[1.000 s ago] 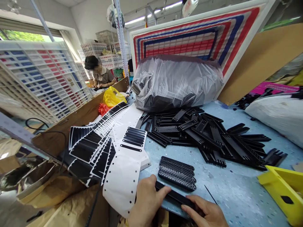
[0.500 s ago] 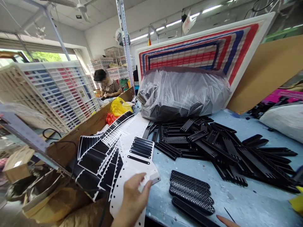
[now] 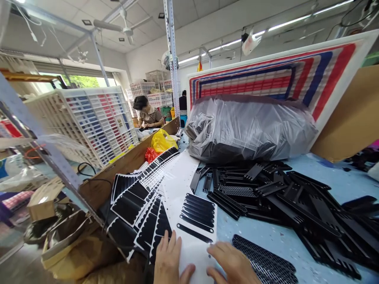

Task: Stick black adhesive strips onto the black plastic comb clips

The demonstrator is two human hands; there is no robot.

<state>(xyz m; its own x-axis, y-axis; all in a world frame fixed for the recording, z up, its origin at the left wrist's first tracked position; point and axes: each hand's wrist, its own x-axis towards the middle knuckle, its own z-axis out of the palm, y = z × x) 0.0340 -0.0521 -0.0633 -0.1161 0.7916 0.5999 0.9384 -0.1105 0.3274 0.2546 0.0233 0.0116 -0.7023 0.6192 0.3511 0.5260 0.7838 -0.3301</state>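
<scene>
A white sheet with several black strips (image 3: 197, 215) lies on the blue table in front of me. My left hand (image 3: 168, 258) rests on the sheet's lower left part, fingers spread and nothing held. On the right edge of the same sheet is my right hand (image 3: 229, 262), its thumb and index finger apart around the edge near the lowest strip. Beside it lie several black mesh-patterned pieces (image 3: 263, 258) in a row. More sheets with black strips (image 3: 132, 201) fan out at the left.
A large pile of black plastic pieces (image 3: 296, 201) covers the right side. Behind it stand a grey plastic bag (image 3: 251, 130) and a striped crate (image 3: 322, 79). Yellow bag (image 3: 162, 141) sits by the wooden board (image 3: 97, 193). A person (image 3: 149, 116) sits farther back.
The view has shifted, so things sit lower and further right. My left hand now lies flatter on the sheet. My right hand has come from the lower right onto the sheet's right edge.
</scene>
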